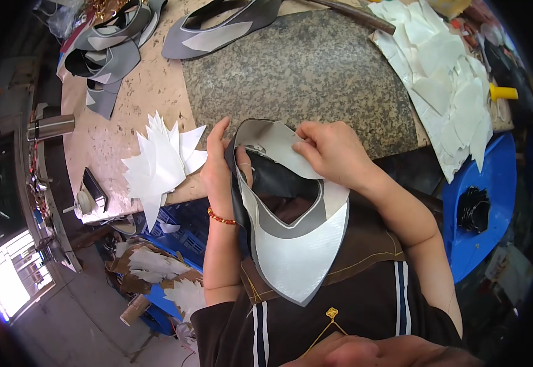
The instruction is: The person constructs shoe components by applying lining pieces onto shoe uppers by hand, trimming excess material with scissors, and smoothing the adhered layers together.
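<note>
Clearly, the grey shoe upper (294, 257) was held over the brown apron (367, 257), its long axis running from the desk (156, 79) toward the body, pointed tip bodyward and slightly right. The left hand (217, 168) gripped its left side; the right hand (324, 150) pinched the pale lining (279, 142), hiding some rim. White pieces (162, 162) lay left, 1 speckled slab (291, 76) ahead.
</note>
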`<action>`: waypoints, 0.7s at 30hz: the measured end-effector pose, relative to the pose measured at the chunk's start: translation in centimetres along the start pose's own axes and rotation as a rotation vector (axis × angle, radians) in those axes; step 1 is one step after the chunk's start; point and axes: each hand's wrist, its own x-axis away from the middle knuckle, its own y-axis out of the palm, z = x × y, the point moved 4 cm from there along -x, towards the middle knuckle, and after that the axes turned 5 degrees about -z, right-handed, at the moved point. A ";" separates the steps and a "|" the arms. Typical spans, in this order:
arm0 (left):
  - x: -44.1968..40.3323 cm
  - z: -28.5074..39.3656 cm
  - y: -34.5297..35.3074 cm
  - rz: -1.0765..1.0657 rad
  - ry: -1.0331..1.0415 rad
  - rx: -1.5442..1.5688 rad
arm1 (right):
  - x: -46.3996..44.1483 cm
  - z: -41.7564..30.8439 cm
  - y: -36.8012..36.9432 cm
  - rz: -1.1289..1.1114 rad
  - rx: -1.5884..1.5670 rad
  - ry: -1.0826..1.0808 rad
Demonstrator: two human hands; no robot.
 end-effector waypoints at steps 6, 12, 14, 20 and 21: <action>2.8 -2.1 -0.6 0.231 0.171 -0.137 | -0.6 -0.4 0.2 -0.048 0.156 0.033; 6.8 2.4 -0.5 -0.139 0.797 -0.059 | -1.2 -0.1 0.2 -0.060 0.166 -0.052; 5.8 2.8 0.0 -0.266 0.674 -0.013 | -1.2 -0.1 0.1 -0.063 0.172 -0.053; 3.3 2.2 2.7 -0.366 0.448 -0.196 | -1.2 0.2 0.1 -0.093 0.175 -0.058; 3.4 1.8 2.8 -0.372 0.469 -0.197 | -1.2 0.2 0.1 -0.093 0.180 -0.065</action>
